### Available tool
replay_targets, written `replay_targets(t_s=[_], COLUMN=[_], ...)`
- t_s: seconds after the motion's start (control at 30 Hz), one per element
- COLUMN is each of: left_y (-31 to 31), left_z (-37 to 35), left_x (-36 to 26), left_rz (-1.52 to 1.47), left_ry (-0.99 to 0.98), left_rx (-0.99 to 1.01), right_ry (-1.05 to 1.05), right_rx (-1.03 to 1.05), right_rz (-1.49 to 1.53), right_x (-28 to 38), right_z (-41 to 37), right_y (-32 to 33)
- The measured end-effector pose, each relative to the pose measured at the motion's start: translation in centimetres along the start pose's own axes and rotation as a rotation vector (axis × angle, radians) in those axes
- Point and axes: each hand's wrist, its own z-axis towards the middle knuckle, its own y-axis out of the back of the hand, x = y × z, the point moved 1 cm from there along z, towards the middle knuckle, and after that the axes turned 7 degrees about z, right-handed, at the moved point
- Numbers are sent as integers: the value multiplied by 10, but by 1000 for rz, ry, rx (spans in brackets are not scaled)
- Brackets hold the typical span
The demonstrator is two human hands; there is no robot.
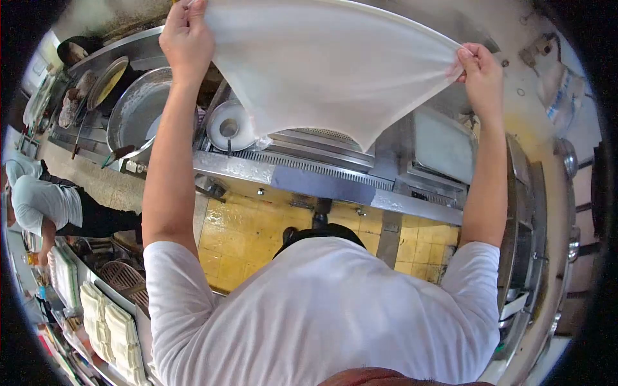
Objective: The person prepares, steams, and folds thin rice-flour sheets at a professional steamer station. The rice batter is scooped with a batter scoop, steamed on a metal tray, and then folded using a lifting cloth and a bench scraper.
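Note:
A thin white cloth [335, 64] is spread wide in the air above the steel counter, pulled taut between my two hands. Its upper left corner is pinched in the closed fingers of my left hand [187, 46]. On the other side, my right hand [479, 72] grips the upper right corner, with fabric bunched at its fingertips. The lower edge of the cloth hangs loose and curved, with one corner drooping over a perforated metal section [325, 134]. To the lower left of the cloth, a steel bowl [243, 132] of white liquid holds a ladle [228, 128].
A large steel basin [125, 119] with white residue stands left, beside a pot [106, 87] with yellow contents. At right lies a square tray [441, 145] covered in white. Another person [48, 202] bends at far left, near stacked folded white cloths [109, 328]. The yellow tiled floor [241, 238] looks wet.

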Motion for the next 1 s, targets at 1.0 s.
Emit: replay_targets(t_s=[1.0], left_y=[-163], left_z=[-306], left_x=[250], left_rz=[661], left_ry=[277], left_rx=[575], right_ry=[-331], right_rx=[-88], right_rz=[-516], right_x=[-424], right_z=[-112], right_y=[-184])
